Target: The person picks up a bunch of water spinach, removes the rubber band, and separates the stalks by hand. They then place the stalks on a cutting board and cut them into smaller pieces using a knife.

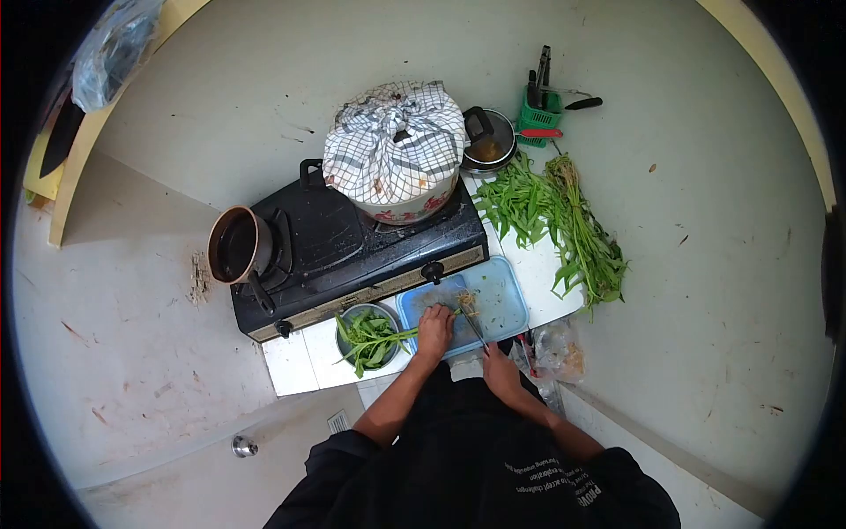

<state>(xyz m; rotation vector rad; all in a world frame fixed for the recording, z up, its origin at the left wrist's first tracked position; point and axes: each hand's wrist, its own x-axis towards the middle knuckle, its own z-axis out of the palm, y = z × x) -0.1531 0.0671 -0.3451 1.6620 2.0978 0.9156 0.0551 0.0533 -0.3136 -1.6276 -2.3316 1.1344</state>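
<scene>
On the blue cutting board (502,304), my left hand (435,331) is closed around the stems of some leafy greens (368,338). Their leaves lie to the left, over a round metal bowl (342,353). My right hand (500,370) grips a knife (475,330) by its handle, its blade pointing up and left across the board, just right of my left hand. Small root trimmings (468,302) lie by the blade tip. More long-stemmed greens (577,229) are heaped on the white tiled counter (539,286) at the right.
A black stove (330,238) holds a cloth-wrapped pot (397,150) and a small saucepan (238,244). Behind the greens stand a lidded pan (492,141) and a green basket of utensils (538,115). Plastic bags (557,351) lie below the counter's right end.
</scene>
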